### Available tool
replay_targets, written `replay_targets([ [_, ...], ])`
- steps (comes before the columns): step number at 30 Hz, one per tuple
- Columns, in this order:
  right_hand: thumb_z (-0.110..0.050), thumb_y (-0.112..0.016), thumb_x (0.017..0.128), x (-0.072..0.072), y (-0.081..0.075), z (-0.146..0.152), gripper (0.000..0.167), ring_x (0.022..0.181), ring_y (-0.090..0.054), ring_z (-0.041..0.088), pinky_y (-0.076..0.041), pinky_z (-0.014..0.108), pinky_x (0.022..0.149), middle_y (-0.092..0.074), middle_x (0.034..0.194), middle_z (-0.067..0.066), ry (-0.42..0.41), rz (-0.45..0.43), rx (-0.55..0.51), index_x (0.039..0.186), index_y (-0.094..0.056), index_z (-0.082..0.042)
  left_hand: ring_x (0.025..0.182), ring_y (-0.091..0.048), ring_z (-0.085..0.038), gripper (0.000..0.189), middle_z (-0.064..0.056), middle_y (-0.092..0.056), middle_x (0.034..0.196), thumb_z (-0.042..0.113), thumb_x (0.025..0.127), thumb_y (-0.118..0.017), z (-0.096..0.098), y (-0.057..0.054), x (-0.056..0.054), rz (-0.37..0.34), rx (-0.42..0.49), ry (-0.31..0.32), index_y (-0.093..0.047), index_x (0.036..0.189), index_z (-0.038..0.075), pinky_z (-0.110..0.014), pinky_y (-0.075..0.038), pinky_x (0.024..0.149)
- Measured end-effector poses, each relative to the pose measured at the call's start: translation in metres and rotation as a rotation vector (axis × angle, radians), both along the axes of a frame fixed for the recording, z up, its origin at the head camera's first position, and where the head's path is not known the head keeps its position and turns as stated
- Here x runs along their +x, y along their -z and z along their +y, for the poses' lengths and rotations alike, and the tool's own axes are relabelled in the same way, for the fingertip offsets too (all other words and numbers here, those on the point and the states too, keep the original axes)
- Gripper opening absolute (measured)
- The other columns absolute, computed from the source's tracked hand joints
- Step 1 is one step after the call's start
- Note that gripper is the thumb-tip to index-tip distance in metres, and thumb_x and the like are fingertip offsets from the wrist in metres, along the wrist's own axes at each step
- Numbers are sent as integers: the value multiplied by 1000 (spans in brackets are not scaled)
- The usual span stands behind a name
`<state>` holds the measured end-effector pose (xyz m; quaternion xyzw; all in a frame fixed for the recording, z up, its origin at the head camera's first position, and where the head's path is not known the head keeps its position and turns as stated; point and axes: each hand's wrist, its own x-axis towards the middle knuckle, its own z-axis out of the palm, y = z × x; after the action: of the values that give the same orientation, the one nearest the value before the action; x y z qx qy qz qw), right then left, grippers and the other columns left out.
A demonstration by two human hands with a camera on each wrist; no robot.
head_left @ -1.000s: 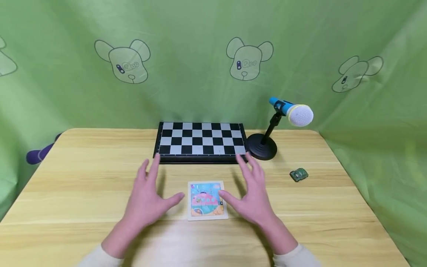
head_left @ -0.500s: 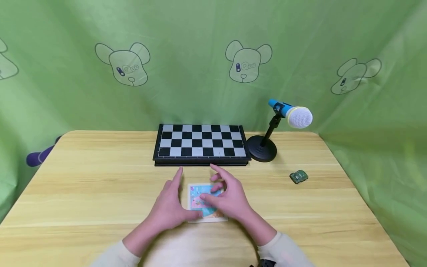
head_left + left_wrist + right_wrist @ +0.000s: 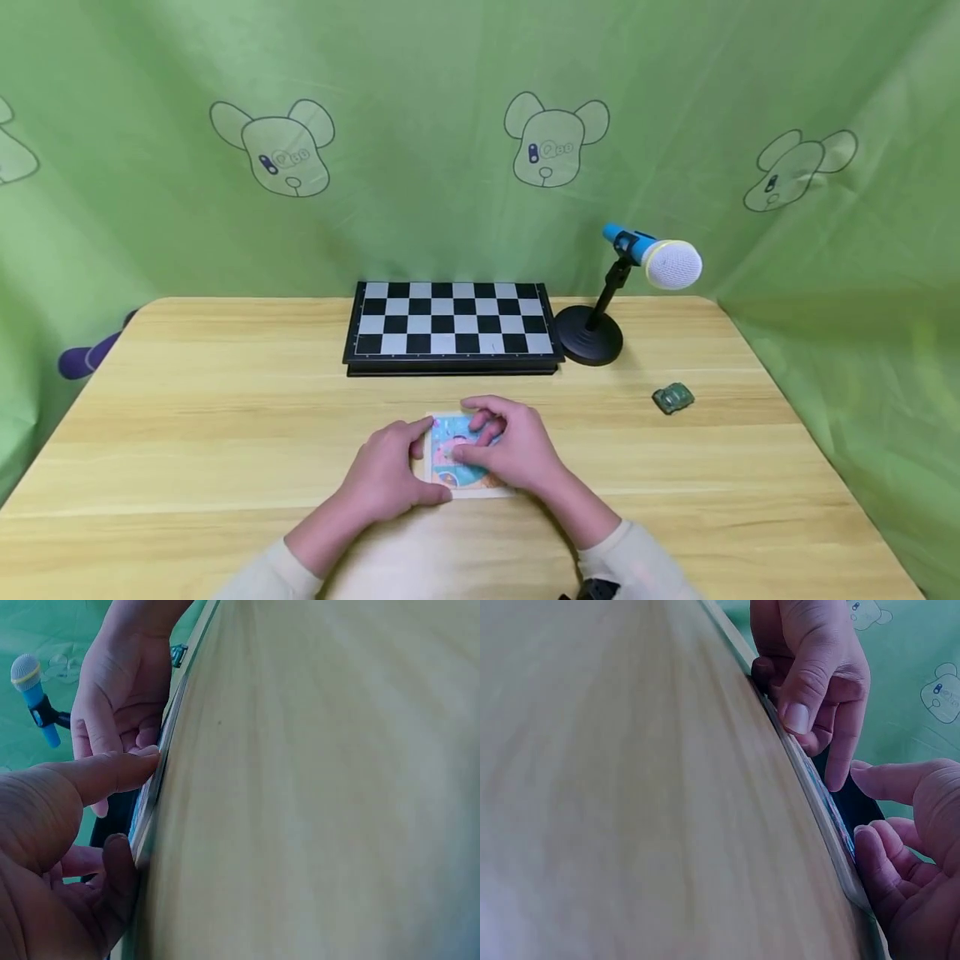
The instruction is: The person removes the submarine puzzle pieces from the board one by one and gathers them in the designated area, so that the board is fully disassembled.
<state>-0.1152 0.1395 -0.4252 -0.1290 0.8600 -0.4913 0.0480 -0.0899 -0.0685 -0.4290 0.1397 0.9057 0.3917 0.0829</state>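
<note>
A small square picture puzzle [image 3: 459,477] with a pale frame lies on the table before me. My left hand [image 3: 384,473] holds its left side, with the thumb along the near edge and the index finger by the far left corner. Over the puzzle's right part hovers my right hand [image 3: 525,450], fingers loosely bent and thumb pointing at the picture. In the right wrist view the right hand's thumb [image 3: 889,780] stands apart from its bent fingers. Whether the right fingertips touch the puzzle is unclear, and its right part is hidden by that hand.
Behind the puzzle sits a folded chessboard [image 3: 453,321]. A blue microphone [image 3: 667,262] on a black stand [image 3: 590,335] is to its right. Farther right lies a small green toy car [image 3: 672,397]. Green curtain [image 3: 420,167] surrounds the wooden table [image 3: 225,467].
Both hands have moved inward from either side of the puzzle. The left hand has taken hold of its left side, and the right hand has come over the picture with fingers more bent.
</note>
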Motion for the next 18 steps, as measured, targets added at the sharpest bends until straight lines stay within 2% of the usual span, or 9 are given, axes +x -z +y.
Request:
replay_targets([
  [5, -19, -91, 74, -5, 4, -1, 52, 60, -53, 15, -45, 25, 54, -60, 74, 0, -17, -24, 13, 121, -71, -10, 60, -46, -12, 95, 4, -53, 71, 30, 63, -94, -2, 5, -4, -7, 35, 14, -53, 141, -5, -28, -40, 56],
  [9, -24, -90, 75, -9, 4, -4, 51, 55, -48, 12, -41, 25, 52, -54, 65, -1, -42, -35, 48, 121, -70, -13, 57, -47, -10, 93, 8, -55, 67, 33, 66, -93, -3, 9, -6, -2, 52, 7, -52, 142, -3, -28, -42, 59],
  [18, -26, -90, 76, -17, 6, -7, 50, 57, -47, 13, -40, 26, 56, -51, 63, -2, -81, -66, 104, 120, -70, -13, 56, -47, -12, 96, 10, -55, 66, 40, 68, -91, -2, 14, -7, -7, 40, -35, -51, 144, 0, -29, -41, 57],
])
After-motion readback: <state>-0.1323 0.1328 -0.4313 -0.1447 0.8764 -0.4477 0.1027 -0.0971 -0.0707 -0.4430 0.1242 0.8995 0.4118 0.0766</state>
